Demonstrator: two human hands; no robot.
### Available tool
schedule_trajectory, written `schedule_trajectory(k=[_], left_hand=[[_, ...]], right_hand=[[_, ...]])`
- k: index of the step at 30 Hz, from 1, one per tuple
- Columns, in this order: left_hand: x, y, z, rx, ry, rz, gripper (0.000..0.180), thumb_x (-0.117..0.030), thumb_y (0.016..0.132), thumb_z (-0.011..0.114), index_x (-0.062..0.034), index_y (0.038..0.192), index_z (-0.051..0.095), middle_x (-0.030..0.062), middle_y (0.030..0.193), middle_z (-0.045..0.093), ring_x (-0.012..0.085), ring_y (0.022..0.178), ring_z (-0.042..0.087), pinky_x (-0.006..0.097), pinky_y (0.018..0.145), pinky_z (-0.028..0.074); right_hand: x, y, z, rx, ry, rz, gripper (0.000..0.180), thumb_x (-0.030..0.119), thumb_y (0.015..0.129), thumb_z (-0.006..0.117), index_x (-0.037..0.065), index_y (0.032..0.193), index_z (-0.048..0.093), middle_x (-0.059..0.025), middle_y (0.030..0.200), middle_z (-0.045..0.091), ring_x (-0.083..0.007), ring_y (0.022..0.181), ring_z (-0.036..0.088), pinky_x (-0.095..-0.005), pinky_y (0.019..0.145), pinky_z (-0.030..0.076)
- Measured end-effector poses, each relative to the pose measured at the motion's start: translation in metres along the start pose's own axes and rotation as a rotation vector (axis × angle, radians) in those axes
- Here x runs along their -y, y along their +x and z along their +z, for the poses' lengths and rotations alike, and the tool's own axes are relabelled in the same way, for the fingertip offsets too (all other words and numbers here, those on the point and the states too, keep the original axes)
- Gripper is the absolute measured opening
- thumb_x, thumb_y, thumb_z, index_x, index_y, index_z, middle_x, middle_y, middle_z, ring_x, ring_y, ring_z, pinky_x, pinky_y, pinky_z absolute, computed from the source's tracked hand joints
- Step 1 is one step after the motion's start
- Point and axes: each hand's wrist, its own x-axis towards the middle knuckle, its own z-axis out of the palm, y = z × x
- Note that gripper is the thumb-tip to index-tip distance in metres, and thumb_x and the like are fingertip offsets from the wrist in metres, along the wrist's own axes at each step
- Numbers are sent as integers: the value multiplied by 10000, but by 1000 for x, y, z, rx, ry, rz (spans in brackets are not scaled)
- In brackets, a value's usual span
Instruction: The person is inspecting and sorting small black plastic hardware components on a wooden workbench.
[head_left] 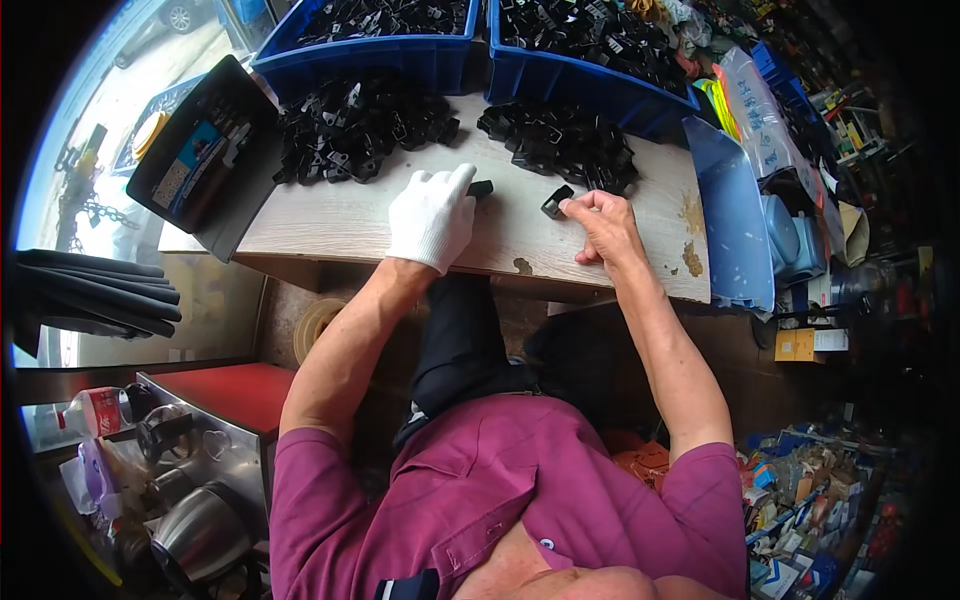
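While the bench [495,235] backs onto two blue bins along its far edge — a left bin [365,66] and a right bin [590,90] — it bears two heaps, a left heap [350,130] and a right heap [565,145], too tangled to count. Nearer its front edge, the gloved left hand [433,215] is half curled around one black piece [482,188], and the bare right hand [608,230] pinches a second piece [555,203], other fingers bent. Two pieces in hand — the step looks like single-piece handling, probably calling next for a steady grip and careful alignment.
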Motion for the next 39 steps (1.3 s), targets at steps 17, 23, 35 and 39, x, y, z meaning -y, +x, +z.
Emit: schedule_trajectory(k=[17, 23, 35, 39], left_hand=[[-21, 10, 10, -159, -325, 181, 274, -136, 878, 710, -81, 1147, 717, 123, 1055, 728, 330, 982, 689, 400, 853, 563], [-18, 17, 24, -148, -347, 168, 265, -128, 890, 687, -82, 1149, 719, 132, 1050, 730, 337, 980, 693, 408, 850, 566], [-20, 15, 16, -192, -426, 127, 257, -106, 878, 703, -41, 1126, 715, 149, 1052, 731, 357, 995, 692, 408, 861, 558], [-15, 18, 14, -212, -379, 160, 258, -100, 877, 700, -54, 1130, 718, 136, 1061, 728, 349, 994, 690, 403, 856, 561]], right_hand=[[20, -1, 7, 63, -301, -190, 385, 165, 796, 786, 71, 1157, 694, -6, 657, 576, -111, 475, 540, -280, 335, 460], [27, 2, 21, 19, -398, -197, 489, 305, 744, 839, 66, 1150, 707, -74, 805, 673, -188, 549, 633, -315, 361, 524], [42, -7, 45, -192, -454, -171, 343, 291, 803, 692, 74, 1067, 722, -114, 763, 723, -271, 554, 693, -372, 440, 598], [37, -7, 40, -142, -456, -221, 333, 291, 793, 708, 76, 1048, 721, -98, 711, 707, -251, 517, 674, -370, 422, 587]])
